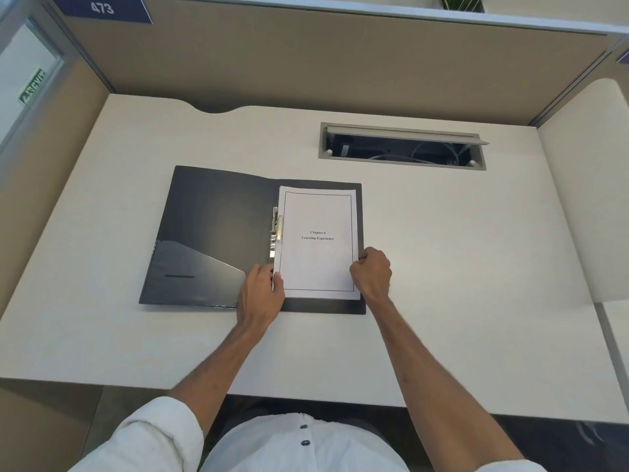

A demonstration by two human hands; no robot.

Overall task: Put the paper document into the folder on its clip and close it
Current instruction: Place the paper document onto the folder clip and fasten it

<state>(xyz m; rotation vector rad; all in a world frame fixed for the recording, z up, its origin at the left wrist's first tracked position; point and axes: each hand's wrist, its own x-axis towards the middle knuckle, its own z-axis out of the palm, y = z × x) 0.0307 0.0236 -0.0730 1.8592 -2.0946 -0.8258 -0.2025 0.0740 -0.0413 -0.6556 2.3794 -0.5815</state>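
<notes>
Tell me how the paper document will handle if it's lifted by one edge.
The paper document looks like a thin stack of plain sheets, so it would probably sag. Its edges lie flush, held by the left hand and right hand, yet loose sheets may fan apart. On the smooth black folder it likely slides easily.

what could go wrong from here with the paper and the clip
1. The paper lies on the right half of the open folder, its left edge at the metal clip; if it is not seated under the clip, it may slip loose on closing.
2. Both hands, left and right, grip only the lower corners, so the top may skew.
3. Closing the cover early could crease the sheets.
</notes>
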